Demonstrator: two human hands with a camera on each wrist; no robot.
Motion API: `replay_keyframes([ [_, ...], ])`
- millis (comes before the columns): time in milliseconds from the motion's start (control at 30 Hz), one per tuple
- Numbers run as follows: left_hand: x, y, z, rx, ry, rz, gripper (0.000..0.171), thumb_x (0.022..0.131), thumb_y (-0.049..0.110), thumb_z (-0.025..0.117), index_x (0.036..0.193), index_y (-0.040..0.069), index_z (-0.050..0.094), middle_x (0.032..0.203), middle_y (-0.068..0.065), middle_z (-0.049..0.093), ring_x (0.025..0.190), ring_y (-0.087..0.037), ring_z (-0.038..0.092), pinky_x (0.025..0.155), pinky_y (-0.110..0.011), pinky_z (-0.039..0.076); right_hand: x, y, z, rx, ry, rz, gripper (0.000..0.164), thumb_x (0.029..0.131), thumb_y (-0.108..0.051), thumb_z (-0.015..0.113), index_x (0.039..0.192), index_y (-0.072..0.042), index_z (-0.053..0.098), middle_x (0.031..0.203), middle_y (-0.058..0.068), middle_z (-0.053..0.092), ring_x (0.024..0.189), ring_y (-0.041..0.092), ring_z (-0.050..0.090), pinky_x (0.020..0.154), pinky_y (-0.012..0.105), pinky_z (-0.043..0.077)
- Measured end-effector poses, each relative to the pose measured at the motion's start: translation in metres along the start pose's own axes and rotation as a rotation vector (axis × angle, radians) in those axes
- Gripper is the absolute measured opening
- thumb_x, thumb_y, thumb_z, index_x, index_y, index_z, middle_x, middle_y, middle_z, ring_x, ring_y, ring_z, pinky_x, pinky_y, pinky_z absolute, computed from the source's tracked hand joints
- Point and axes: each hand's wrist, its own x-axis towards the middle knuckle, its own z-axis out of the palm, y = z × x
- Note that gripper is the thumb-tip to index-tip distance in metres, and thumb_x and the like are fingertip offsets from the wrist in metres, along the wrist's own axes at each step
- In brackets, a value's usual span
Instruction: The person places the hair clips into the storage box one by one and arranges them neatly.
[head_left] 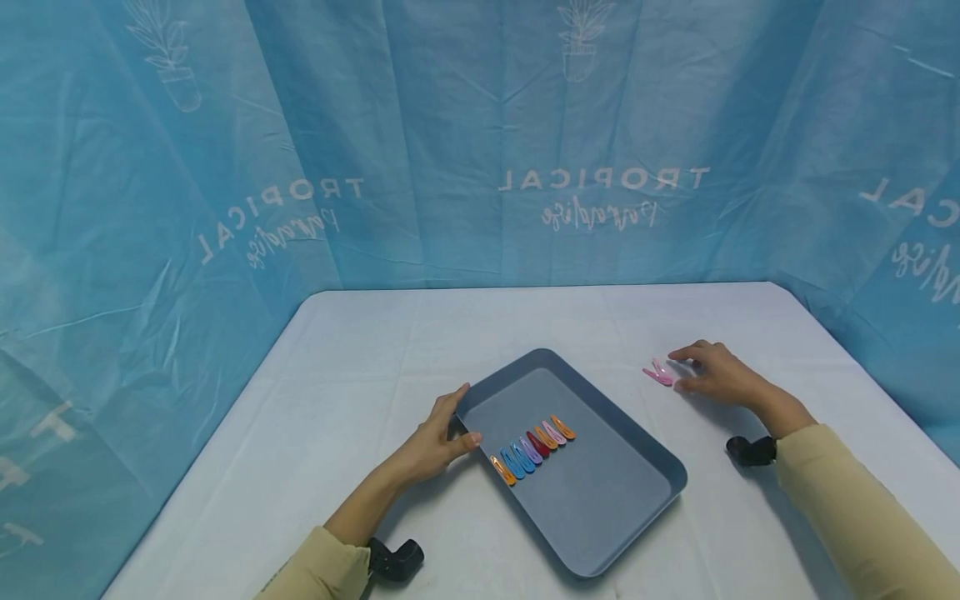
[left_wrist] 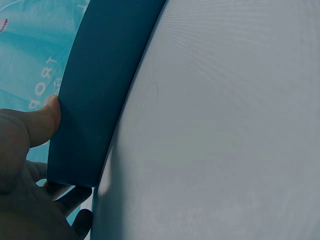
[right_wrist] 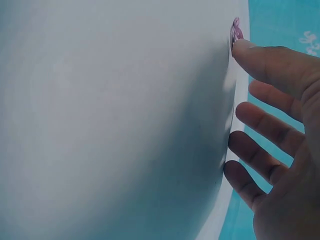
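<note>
A grey rectangular tray (head_left: 615, 400) lies at an angle on the white table. Across its floor runs a slanted row of several snap hair clips (head_left: 531, 450) in orange, blue, purple, red and pink. My left hand (head_left: 431, 442) grips the tray's left corner, thumb over the rim and fingers around the outside; the left wrist view shows the tray wall (left_wrist: 100, 100) beside the thumb. Right of the tray, pink hair clips (head_left: 660, 377) form a V on the tablecloth. My right hand (head_left: 716, 375) hovers just beside them, thumb and fingers apart, holding nothing.
White cloth (head_left: 375, 350) covers the table, and its far edge lies beyond the tray. Blue printed curtains (head_left: 450, 125) hang behind and along both sides. Black wrist-worn devices (head_left: 397, 560) stick out near both sleeves.
</note>
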Motion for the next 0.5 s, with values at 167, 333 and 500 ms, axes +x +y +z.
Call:
replay_keyframes([
  [167, 0.000, 0.000, -0.001, -0.002, -0.002, 0.006, 0.078, 0.092, 0.029, 0.061, 0.153, 0.016, 0.014, 0.154, -0.018, 0.020, 0.141, -0.046, 0.020, 0.105, -0.066, 0.027, 0.003, -0.002, 0.000, -0.014, 0.005, 0.000, 0.056, 0.083, -0.026, 0.070, 0.130, -0.002, 0.054, 0.129, 0.024, 0.050, 0.113, 0.038, 0.041, 0.094, 0.059, 0.039],
  [333, 0.000, 0.001, -0.001, -0.007, -0.007, 0.004, 0.078, 0.092, 0.029, 0.061, 0.153, 0.016, 0.014, 0.154, -0.017, 0.020, 0.141, -0.045, 0.019, 0.105, -0.065, 0.027, 0.004, -0.007, 0.002, -0.024, 0.007, -0.009, 0.057, 0.082, -0.028, 0.072, 0.129, -0.002, 0.055, 0.129, 0.024, 0.050, 0.111, 0.038, 0.041, 0.092, 0.058, 0.040],
  [500, -0.001, 0.001, -0.001, -0.011, -0.007, -0.003, 0.078, 0.092, 0.029, 0.061, 0.153, 0.017, 0.014, 0.154, -0.016, 0.019, 0.141, -0.045, 0.019, 0.105, -0.066, 0.027, 0.008, -0.010, 0.004, -0.041, 0.002, -0.015, 0.059, 0.081, -0.029, 0.073, 0.130, -0.002, 0.055, 0.129, 0.024, 0.050, 0.111, 0.038, 0.041, 0.091, 0.058, 0.041],
])
